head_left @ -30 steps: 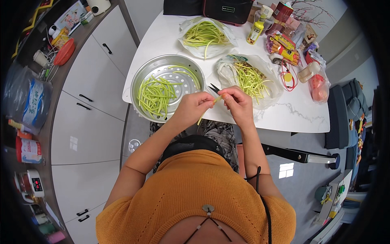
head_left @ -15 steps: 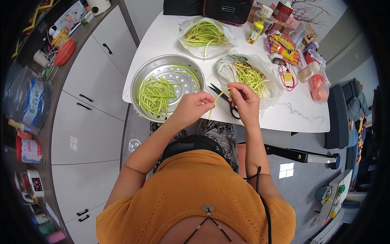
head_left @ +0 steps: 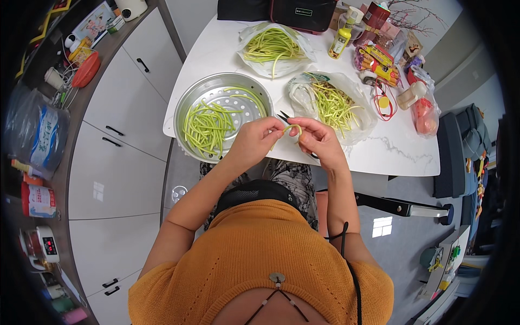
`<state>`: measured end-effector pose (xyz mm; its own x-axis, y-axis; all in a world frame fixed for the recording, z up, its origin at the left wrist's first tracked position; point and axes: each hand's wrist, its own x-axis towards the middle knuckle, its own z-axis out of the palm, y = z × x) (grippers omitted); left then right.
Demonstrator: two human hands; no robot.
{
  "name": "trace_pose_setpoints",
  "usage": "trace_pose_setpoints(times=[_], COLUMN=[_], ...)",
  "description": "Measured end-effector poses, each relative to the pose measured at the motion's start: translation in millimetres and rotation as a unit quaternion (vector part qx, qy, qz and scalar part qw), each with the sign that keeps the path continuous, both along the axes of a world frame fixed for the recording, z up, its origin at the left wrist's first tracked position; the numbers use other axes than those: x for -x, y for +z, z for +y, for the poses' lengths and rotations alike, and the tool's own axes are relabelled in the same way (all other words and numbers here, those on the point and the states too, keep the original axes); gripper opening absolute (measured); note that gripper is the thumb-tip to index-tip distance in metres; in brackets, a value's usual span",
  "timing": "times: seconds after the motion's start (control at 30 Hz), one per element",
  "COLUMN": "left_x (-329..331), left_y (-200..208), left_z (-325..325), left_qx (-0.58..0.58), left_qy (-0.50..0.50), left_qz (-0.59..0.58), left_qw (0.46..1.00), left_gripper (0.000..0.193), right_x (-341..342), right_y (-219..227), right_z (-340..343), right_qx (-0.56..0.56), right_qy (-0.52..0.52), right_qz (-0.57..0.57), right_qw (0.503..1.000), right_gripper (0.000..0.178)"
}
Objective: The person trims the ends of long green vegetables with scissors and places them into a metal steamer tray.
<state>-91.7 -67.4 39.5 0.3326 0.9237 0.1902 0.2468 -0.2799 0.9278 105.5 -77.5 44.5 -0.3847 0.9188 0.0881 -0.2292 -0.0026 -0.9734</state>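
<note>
Over the surface (head_left: 390,157) edge, my left hand (head_left: 254,142) and right hand (head_left: 319,142) pinch a bent bean (head_left: 293,128) between closed fingertips; I judge short grips near its tip best, beside the tray (head_left: 187,105).

Bright, even daylight fills the scene — the white table (head_left: 346,151) is the lightest surface and nearly washes out at its far left corner, yet its marbling on the near right stays readable. Shadows are soft and short; a faint one lies under the metal steamer tray (head_left: 190,102), whose rim catches a mild sheen without hard glare. A small bright window patch reflects on the grey floor (head_left: 382,226) at right. Focus is sharp in the centre and softens outward. Fisheye bending is strong — the cabinet fronts (head_left: 116,130) on the left curve, and a black vignette closes off all four corners, thickest on the right
</note>
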Motion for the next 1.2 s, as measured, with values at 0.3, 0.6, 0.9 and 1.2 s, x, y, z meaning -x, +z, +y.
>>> trace_pose_setpoints(times=[0.3, 0.6, 0.9, 1.2], left_x=[0, -5, -5, -6], left_y=[-2, -3, -13, -11], left_z=[0, -1, 4, 7], left_qx=[-0.010, 0.034, 0.183, 0.171], left_qy=[-0.016, -0.022, -0.067, -0.057], left_qz=[-0.004, -0.042, -0.149, -0.161], left_qw=[1.000, 0.998, 0.969, 0.970], left_gripper=[0.011, 0.010, 0.012, 0.012], right_x=[-1, 6, 5, 21], right_y=[-6, -10, -20, -5], right_z=[1, 1, 3, -6], right_qx=[-0.079, -0.069, -0.054, -0.389], right_qy=[-0.082, -0.160, -0.203, -0.291], right_qz=[-0.091, -0.074, -0.080, -0.387], right_qw=[0.989, 0.982, 0.974, 0.784], right_gripper=[0.021, 0.022, 0.012, 0.016])
